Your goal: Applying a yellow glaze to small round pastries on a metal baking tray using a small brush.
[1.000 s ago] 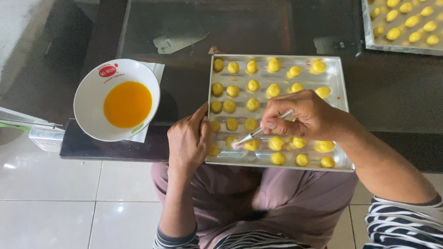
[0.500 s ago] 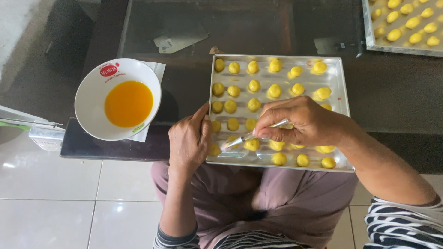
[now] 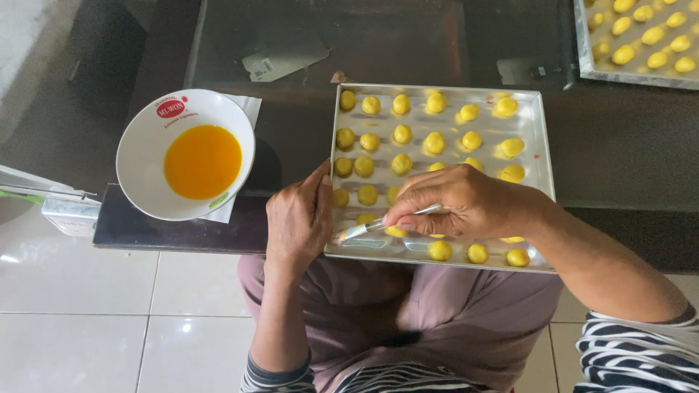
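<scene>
A metal baking tray (image 3: 542, 156) lies on the dark table edge in front of me, filled with several rows of small yellow dough balls (image 3: 435, 143). My right hand (image 3: 466, 204) pinches a thin brush (image 3: 364, 230), whose tip points left at a ball near the tray's front left corner. My left hand (image 3: 298, 218) grips the tray's left rim, thumb up along the edge. A white bowl (image 3: 145, 156) of orange egg wash sits to the left on a paper napkin.
A second tray (image 3: 590, 62) of yellow balls sits at the far right of the table. A scraper-like tool (image 3: 284, 60) lies on the dark tabletop behind. White floor tiles (image 3: 109, 327) and my lap are below. A small metal box (image 3: 69, 212) sits at the left.
My right hand has slid left and lower across the tray, bringing the brush tip towards the front left balls. The left hand stays on the rim.
</scene>
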